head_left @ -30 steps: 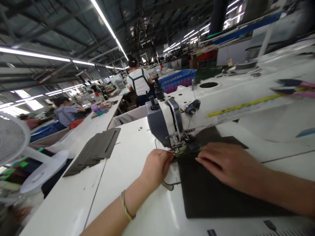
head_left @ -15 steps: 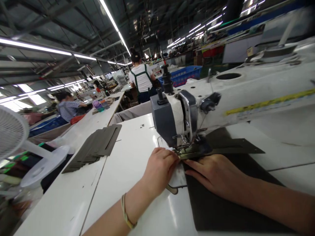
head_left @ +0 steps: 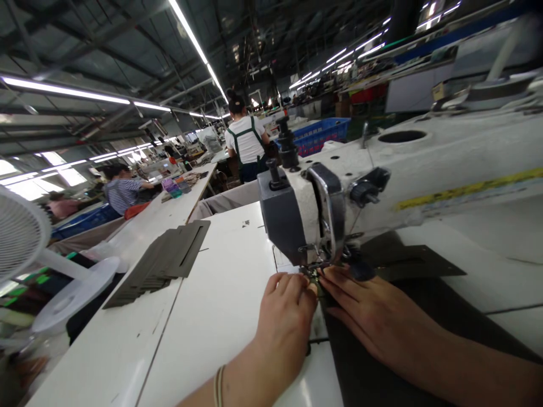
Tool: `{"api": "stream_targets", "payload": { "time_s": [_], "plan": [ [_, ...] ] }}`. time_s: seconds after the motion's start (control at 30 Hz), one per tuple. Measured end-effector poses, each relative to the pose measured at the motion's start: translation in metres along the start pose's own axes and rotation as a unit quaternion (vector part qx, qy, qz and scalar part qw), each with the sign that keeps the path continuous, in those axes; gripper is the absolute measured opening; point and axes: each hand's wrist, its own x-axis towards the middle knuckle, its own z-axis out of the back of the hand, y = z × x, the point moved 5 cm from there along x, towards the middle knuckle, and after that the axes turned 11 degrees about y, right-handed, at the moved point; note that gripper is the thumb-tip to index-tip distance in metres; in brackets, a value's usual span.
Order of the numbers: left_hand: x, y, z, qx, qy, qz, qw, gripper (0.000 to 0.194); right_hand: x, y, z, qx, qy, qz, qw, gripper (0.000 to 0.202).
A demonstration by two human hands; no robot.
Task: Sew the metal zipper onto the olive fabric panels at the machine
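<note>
A grey and white sewing machine head (head_left: 282,212) stands over the white table. Dark fabric (head_left: 360,367) lies beneath its presser foot and spreads to the right and toward me. My left hand (head_left: 286,311) is curled just left of the needle area, its fingertips pinched together at the fabric's edge; what they grip is too small to make out. My right hand (head_left: 369,311) rests flat on the dark fabric, with its fingers stretched toward the needle. A smaller dark strip (head_left: 428,261) lies on the fabric behind my right hand.
A fanned stack of dark pieces (head_left: 163,257) lies on the table (head_left: 212,305) to the left. A white fan (head_left: 19,237) stands at the far left. Beyond the machine are a blue crate (head_left: 318,135) and a person in a white shirt (head_left: 246,138); another wears stripes (head_left: 123,192).
My left hand has turned more upright and shifted slightly right and nearer me. My right fingers have moved closer to the needle, and the fabric under them has turned a little. The view has shifted slightly.
</note>
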Motion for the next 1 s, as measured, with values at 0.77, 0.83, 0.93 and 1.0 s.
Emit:
{"api": "stream_targets", "payload": {
  "time_s": [0.77,0.83,0.93,1.0],
  "plan": [
    [0.009,-0.002,-0.002,0.06,0.001,-0.026,0.998,0.015,0.0,-0.009,-0.005,0.056,0.032,0.025,0.998,0.034],
    [0.01,0.0,-0.002,0.061,-0.004,-0.027,0.998,0.014,0.001,-0.01,-0.005,0.057,0.034,0.025,0.997,0.034],
    [0.011,0.001,-0.002,0.057,-0.012,-0.025,0.998,0.012,0.002,-0.012,-0.007,0.061,0.042,0.022,0.997,0.033],
    [0.012,0.002,-0.002,0.05,-0.012,-0.024,0.998,0.01,0.003,-0.013,-0.008,0.06,0.049,0.018,0.997,0.033]
  ]
}}
